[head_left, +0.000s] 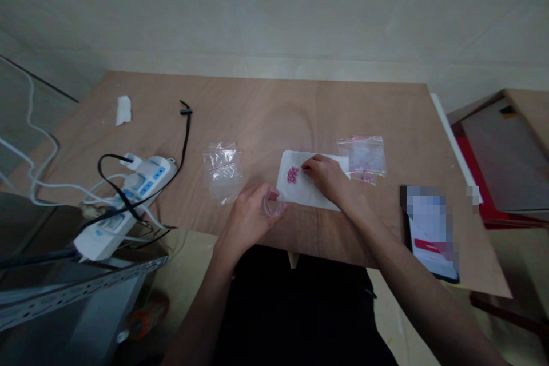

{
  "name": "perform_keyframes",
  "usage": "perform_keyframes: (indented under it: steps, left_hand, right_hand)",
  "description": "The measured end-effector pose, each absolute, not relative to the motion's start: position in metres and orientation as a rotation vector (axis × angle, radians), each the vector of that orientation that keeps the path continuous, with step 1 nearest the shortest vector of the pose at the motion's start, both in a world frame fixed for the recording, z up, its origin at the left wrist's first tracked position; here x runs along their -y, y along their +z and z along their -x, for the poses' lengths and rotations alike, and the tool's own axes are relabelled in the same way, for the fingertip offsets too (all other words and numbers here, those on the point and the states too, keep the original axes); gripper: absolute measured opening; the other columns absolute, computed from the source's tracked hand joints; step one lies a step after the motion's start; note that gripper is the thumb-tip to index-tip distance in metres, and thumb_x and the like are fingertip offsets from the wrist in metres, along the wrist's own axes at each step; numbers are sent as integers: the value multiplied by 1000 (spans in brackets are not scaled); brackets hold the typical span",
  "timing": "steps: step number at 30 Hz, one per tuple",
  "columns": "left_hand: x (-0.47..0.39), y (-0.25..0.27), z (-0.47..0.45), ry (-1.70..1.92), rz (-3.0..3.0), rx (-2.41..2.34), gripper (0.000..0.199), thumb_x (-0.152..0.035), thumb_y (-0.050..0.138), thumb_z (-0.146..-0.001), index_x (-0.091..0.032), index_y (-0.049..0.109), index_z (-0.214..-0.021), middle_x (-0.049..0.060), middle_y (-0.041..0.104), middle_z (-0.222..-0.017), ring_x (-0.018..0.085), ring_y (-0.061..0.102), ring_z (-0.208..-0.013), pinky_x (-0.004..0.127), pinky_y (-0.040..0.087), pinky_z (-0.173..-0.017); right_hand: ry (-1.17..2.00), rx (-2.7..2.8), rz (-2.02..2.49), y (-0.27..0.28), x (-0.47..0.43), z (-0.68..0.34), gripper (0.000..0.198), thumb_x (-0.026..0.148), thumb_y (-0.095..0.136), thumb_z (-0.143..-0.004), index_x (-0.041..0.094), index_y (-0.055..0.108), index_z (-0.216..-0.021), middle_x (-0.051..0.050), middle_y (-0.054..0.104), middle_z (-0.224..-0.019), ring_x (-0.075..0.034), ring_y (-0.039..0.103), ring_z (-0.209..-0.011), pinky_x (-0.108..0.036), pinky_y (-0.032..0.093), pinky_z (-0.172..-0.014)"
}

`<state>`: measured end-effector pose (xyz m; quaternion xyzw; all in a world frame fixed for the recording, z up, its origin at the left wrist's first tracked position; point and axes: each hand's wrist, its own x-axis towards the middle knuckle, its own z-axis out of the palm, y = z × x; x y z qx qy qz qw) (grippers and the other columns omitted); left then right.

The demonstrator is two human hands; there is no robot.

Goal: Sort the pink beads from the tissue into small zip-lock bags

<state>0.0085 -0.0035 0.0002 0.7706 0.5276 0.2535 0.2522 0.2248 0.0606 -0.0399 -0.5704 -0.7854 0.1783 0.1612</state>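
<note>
Lying left of the white sheet (301, 193): clear bags (225, 171). Left hand (247, 214), at sheet's near-left corner, gripping clear open-mouthed item (277, 207). Pink beads (292, 175) on sheet's left part. Right hand (326, 176) over sheet, bunched beside beads, can't tell if holding any. Zip bags (366, 154) at sheet's right edge.

The light is dim and soft. On the left, the clear bag (223, 183) shows small glare. The near left corner is dark, and blocky pixels cover the phone (429, 234).

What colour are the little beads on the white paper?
The little beads are pink, seen best in the head view.
</note>
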Motion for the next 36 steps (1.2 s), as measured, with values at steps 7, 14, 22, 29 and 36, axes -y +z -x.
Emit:
perform_keyframes:
  steps: [7,14,22,29,36]
  left_hand:
    - [-2,-3,-20,851,-1953,-1387,19,-28,74,-77,-20,58,-82,0,69,-79,16,66,-73,29,53,-69]
    - [-7,-9,-32,894,-1917,-1366,19,-28,75,-75,-20,58,-81,0,68,-77,16,65,-71,29,53,-68]
    - [-6,-10,-31,923,-1884,-1344,19,-29,74,-75,-19,58,-80,1,69,-76,15,65,-70,28,53,-67]
    - [-10,-7,-40,949,-1877,-1296,20,-30,74,-75,-19,59,-82,1,69,-78,15,65,-70,28,52,-68]
    - [-13,4,-51,1060,-1869,-1240,18,-22,72,-74,-20,57,-86,0,67,-79,14,63,-71,25,48,-64]
  right_hand:
    - [629,2095,1637,-24,-62,-234,16,10,62,-83,16,76,-89,-10,75,-88,-20,68,-77,-31,52,-73]
    - [766,1925,1589,-21,-63,-238,17,4,65,-73,18,75,-72,-8,73,-78,-18,65,-69,-31,50,-70]
    - [1271,1273,1346,-17,-45,-234,24,38,78,-71,19,77,-85,-5,75,-80,-14,67,-69,-29,57,-68]
    - [1711,677,1091,13,-30,-226,32,33,93,-45,24,78,-72,3,74,-71,-5,65,-63,-15,55,-65]
    - [1419,1449,1073,54,-18,-211,8,24,77,-73,19,77,-80,-2,76,-81,-14,69,-75,-26,55,-71]
